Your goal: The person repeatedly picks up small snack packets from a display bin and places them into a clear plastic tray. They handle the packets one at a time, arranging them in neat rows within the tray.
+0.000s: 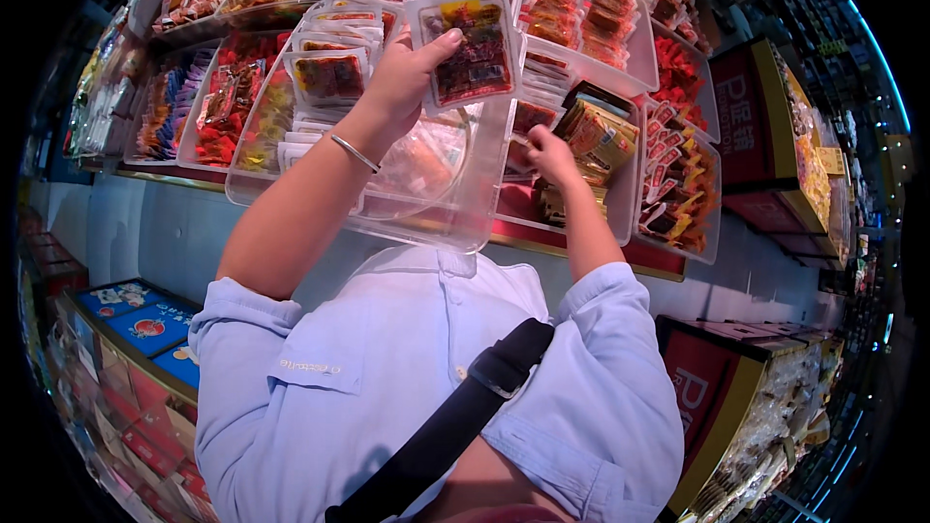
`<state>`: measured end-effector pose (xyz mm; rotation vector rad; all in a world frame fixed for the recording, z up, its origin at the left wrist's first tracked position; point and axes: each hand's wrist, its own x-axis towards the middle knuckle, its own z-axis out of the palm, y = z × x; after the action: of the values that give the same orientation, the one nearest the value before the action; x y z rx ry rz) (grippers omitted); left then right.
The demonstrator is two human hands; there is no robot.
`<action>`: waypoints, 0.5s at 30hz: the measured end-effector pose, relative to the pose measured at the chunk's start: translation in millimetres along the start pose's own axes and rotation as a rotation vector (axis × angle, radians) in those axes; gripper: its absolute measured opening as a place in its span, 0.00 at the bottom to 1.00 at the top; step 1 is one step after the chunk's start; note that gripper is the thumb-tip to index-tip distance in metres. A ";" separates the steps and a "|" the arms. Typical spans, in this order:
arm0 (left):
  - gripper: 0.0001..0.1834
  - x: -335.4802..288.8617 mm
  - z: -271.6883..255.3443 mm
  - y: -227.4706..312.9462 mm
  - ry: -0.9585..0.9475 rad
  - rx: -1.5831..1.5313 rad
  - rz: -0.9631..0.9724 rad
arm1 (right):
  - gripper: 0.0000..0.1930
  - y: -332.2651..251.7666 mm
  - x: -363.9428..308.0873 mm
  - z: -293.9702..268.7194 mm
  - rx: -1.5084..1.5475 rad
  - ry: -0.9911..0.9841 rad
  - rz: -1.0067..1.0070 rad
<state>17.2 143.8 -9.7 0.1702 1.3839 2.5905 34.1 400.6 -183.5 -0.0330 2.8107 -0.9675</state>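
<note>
**Two hands among clear snack bins**

The left hand (402, 77) holds up a flat clear packet (473, 48) of dark red snack; its thumb lies across the packet's top left edge, the other fingers are hidden behind it, so the packet is pinched between thumb and fingers. The packet sits above a large clear plastic bin (455, 223) and in front of a row of similar white-edged packets (329, 73) standing in the bins. A thin silver bracelet (354, 152) circles the left wrist. The right hand (550, 155) reaches into the neighbouring bin (620, 203), its fingers curled down on a small packet (531, 119) there; whether they grip it I cannot tell. Yellow-brown wrapped snacks (601, 134) lie just beside that hand. A black strap (455, 416) crosses the light blue shirt (387, 358).
</note>
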 end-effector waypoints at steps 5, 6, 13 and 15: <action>0.16 0.2 1.4 -2.0 0.037 0.017 0.000 | 0.09 -22.1 -1.9 -39.3 1.056 0.363 -0.095; 0.16 -0.9 3.3 -1.2 0.027 0.034 0.001 | 0.10 -38.2 -8.2 -48.5 1.016 0.444 -0.178; 0.17 -1.7 3.7 -2.7 -0.004 0.032 -0.080 | 0.10 -140.8 -33.4 -76.1 1.318 0.341 -0.468; 0.17 -7.3 10.2 -1.3 -0.020 0.029 -0.097 | 0.11 -155.8 -32.2 -74.3 1.160 0.412 -0.445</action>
<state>26.4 151.0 -5.1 0.1295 1.3883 2.4844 48.2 325.3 -25.5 -0.3409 2.0805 -2.7849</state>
